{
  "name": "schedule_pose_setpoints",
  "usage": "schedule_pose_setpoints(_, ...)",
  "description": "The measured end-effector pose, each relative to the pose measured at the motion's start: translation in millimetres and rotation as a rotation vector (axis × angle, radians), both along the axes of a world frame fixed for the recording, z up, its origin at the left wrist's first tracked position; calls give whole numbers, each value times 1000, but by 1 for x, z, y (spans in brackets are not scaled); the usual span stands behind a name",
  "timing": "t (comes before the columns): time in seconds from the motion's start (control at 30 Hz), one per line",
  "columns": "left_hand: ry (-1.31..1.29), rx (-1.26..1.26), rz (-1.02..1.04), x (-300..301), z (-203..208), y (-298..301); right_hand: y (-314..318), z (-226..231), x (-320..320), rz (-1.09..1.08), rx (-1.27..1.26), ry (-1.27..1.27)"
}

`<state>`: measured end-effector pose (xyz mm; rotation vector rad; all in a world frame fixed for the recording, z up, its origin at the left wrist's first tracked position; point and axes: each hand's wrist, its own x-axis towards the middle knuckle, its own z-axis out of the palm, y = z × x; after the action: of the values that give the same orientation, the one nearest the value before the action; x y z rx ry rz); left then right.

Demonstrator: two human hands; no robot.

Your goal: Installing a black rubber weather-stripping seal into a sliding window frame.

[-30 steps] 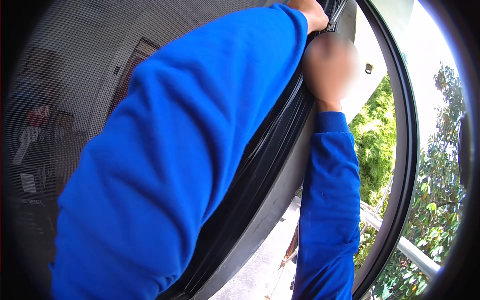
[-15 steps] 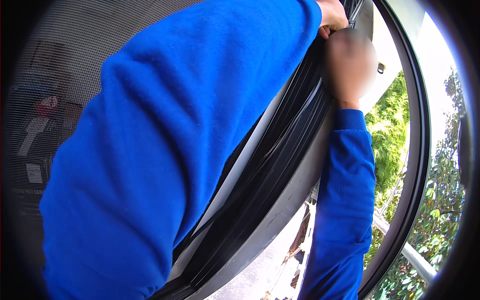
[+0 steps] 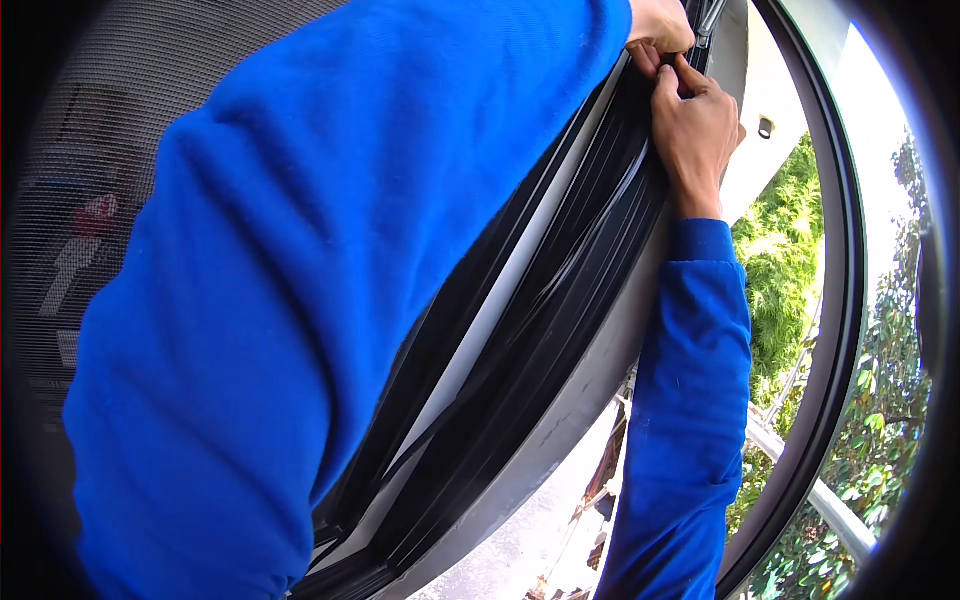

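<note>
Left sleeve (image 3: pixel 230 270) further left than half a second ago, baring more pale strip (image 3: pixel 476 335). Black frame (image 3: pixel 545 350) beside it. Left hand (image 3: pixel 662 25) curled at upper frame, grip hidden; right hand (image 3: pixel 695 128) just below, fingertips drawn in, hold unclear. Same work spot.

The blue sleeves (image 3: pixel 250 260) are cloth, soft and not shiny, with lots of folds. The black frame (image 3: pixel 560 340) looks hard and smooth, with thin shiny lines on it; I can't tell if it is metal or plastic. The pale strip (image 3: pixel 497 300) next to it is smooth and plain. The grey ledge (image 3: pixel 550 430) is dull and a bit scuffed. The mesh screen (image 3: pixel 150 130) has a rough, bumpy weave. The silver bar (image 3: pixel 710 20) up top looks like shiny metal. The curved dark rim (image 3: pixel 845 250) looks smooth.
</note>
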<state>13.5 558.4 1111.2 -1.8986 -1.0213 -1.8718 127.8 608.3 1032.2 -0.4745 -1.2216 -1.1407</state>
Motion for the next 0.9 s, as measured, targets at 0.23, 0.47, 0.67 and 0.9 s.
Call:
schedule_pose_setpoints(0.23,-9,-16,77,-7,7,-1,-1,-5,-7,34,-20,-58)
schedule_pose_setpoints(0.47,-15,46,-33,-2,-3,8,-1,-10,0,-28,-5,-29)
schedule_pose_setpoints(0.67,-58,148,-27,-11,-14,4,1,-12,-4,-99,33,-43)
schedule_pose_setpoints(0.9,125,-120,-138,-19,-13,5,5,-9,-4,37,-5,-40)
